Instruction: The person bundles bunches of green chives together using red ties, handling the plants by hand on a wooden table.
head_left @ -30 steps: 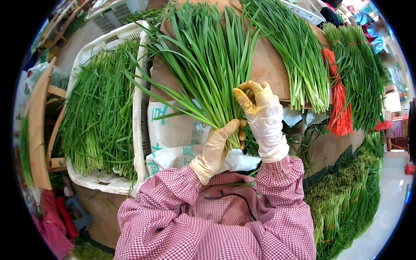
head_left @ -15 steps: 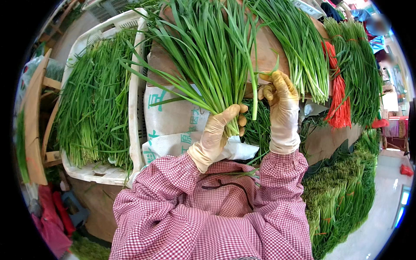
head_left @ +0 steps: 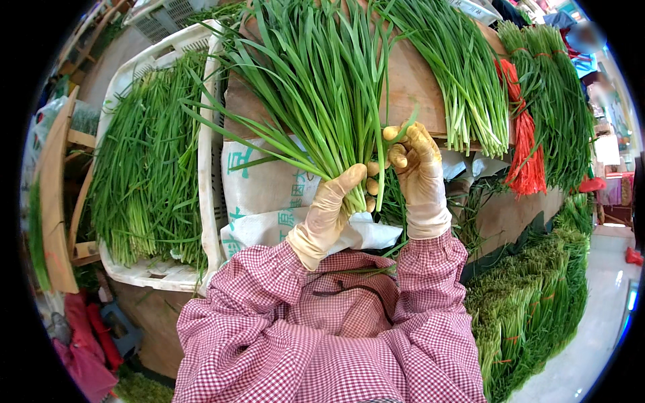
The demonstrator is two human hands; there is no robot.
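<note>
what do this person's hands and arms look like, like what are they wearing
The left hand and right hand wear thin, wrinkled, cream-white gloves, stained yellowish-brown on the right hand's fingers. Both arms have loose, long sleeves in small dark-red and white checks, gathered at the wrists.

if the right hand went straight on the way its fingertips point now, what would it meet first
The right hand points leftward, so probably the right edge of the green bunch held by the left hand; depth is unclear.
</note>
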